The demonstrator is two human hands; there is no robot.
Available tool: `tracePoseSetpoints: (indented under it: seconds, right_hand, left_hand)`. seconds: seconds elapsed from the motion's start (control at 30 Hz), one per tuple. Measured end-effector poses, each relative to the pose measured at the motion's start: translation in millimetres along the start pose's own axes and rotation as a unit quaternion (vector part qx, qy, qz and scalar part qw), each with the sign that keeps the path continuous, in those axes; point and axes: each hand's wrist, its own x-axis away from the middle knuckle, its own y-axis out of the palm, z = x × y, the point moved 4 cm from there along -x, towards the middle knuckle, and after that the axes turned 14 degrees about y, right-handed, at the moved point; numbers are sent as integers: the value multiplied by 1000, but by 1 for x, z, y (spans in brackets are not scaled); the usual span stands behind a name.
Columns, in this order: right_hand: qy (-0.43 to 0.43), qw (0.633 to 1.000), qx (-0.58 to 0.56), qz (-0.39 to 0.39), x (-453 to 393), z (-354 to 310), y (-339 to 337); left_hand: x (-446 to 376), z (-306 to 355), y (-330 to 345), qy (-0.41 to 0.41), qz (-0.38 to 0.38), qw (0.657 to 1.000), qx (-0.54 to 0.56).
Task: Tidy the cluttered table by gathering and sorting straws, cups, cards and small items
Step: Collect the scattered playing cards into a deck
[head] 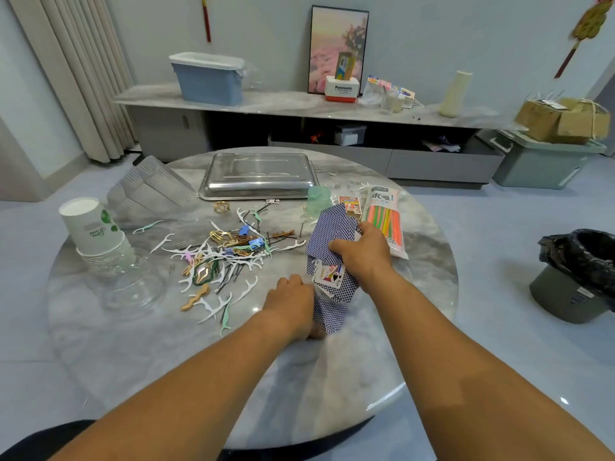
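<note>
Left hand curled against near edge of scattered playing cards, right hand gripping far cards

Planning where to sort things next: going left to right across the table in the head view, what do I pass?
Stack of white paper cups with green print → scattered pile of white floss picks and hair clips → spread of blue-backed playing cards → clear packet of coloured straws.

We see a bright, evenly lit room; soft overhead light leaves small glare spots on the glossy marble table and steel tray. Shadows stay faint. Wide-angle bending curves the edges (curtain especially), and detail is slightly soft.
</note>
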Motion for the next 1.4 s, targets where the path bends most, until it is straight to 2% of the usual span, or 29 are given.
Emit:
tracePoseSetpoints:
  seconds: [0.1, 0.2, 0.27, 0.37, 0.47, 0.7, 0.87, 1.17, 1.4]
  right_hand:
    - [66, 997, -8, -44, 4, 6, 2]
    - [91, 993, 24, -71, 14, 17, 6]
    - [110, 989, 15, -94, 21, 27, 10]
    - [141, 982, 5, -125, 33, 38, 15]
    - [130, 983, 31, -123, 42, 42, 22]
    - [14, 979, 182, -87, 68, 29, 41]
    - [15, 970, 218, -111, 72, 27, 45]
    - [-5, 943, 293, -156, 73, 16, 51]
    - [18, 950, 268, -157, 65, 18, 51]
  left_hand:
    - [11, -6, 4, -49, 40, 997, 54]
    - [27, -17, 10, -111, 96, 982, 117]
    - [36, -21, 14, -116, 121, 975, 145]
    - [42, -28, 18, -88, 87, 974, 192]
    - [49, -34, 17, -70, 74, 969, 224]
    - [57, -38, 17, -59, 147, 947, 281]
    - [58, -42, 23, -55, 184, 927, 323]
    - [59, -43, 22, -61, 203, 929, 302]
    - [60, -44, 23, -64, 214, 929, 296]
